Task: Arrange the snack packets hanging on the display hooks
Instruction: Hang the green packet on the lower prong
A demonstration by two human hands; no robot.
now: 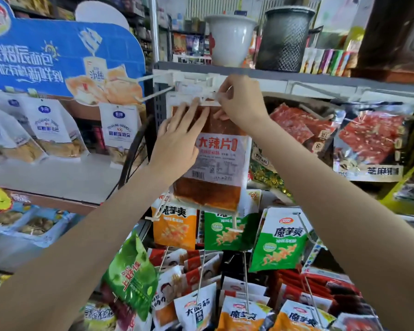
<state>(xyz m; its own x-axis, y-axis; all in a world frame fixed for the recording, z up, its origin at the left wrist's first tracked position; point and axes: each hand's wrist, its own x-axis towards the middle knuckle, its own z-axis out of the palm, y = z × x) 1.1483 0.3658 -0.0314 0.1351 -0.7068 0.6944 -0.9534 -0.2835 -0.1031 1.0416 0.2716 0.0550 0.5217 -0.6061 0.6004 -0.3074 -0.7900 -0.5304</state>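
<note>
Two hands meet on a clear packet of reddish spicy strips hanging from a white hook rail under the grey shelf; the left hand lies flat with straight fingers on its upper left; the right hand pinches its top edge at the hook; green and orange packets hang just below.
</note>
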